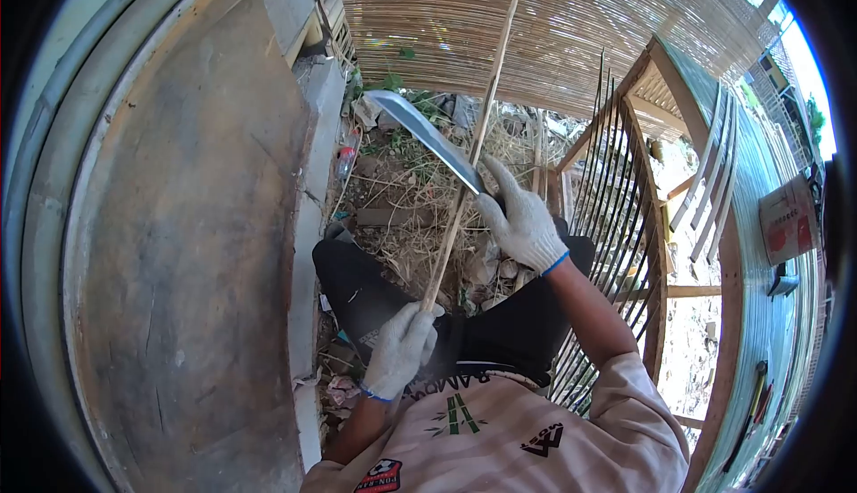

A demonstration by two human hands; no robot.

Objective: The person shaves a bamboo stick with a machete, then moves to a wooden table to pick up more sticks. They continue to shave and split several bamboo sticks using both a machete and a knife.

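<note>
Left hand (pixel 400 350), right hand (pixel 522 225): off-white gloves, blue cuff edging. Blade (pixel 427 138): silver-grey. Strip (pixel 490 91): pale tan. Shirt (pixel 527 408): pinkish beige, faint darker banding; black lettering, green bamboo motif, red-and-black badge. Trousers (pixel 509 328): black. Large panel (pixel 187 252): mottled brown and tan, grey patches. Screen (pixel 428 29): straw-tan, fine striping. Sheeting (pixel 763 314): greenish, pale lengthwise lines. Box (pixel 787 219): dusty pinkish brown, red print. Ground (pixel 384 194): brown, straw-yellow litter, green flecks.

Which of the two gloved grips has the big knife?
The right grip, farther from the shirt, holds the long knife; the left grip, nearer the shirt, holds the lower end of the pale stick.
</note>
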